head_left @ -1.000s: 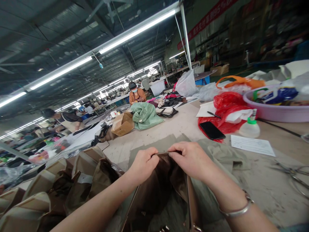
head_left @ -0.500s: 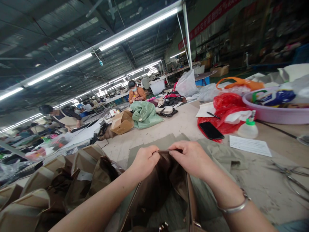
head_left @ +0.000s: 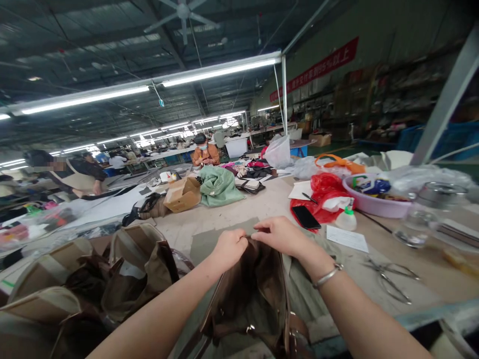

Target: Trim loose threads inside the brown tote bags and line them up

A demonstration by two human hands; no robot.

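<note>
A brown handbag (head_left: 245,294) stands in front of me with its mouth open, showing a dark lining. My left hand (head_left: 229,250) pinches the far top edge of the bag between thumb and fingers. Just to the right, my right hand (head_left: 283,238), with a silver bangle on the wrist, grips the same edge; its index finger is slightly lifted while the thumb lies on the rim. Leather straps and metal fittings show at the bag's near side. Grey-green sheet material (head_left: 209,244) lies beneath and behind the bag.
Several beige and brown bags (head_left: 140,264) crowd the left. Scissors (head_left: 391,279), a paper slip (head_left: 347,239), a phone (head_left: 306,217), a green-capped bottle (head_left: 347,219), a purple basin (head_left: 377,205) and a glass jar (head_left: 419,219) occupy the right. Farther back are a cardboard box (head_left: 182,194), a green sack (head_left: 219,185) and co-workers.
My view has levelled and swung right, bringing the glass jar into sight. My right index finger has lifted a little from the bag's edge; my left hand keeps its pinch.
</note>
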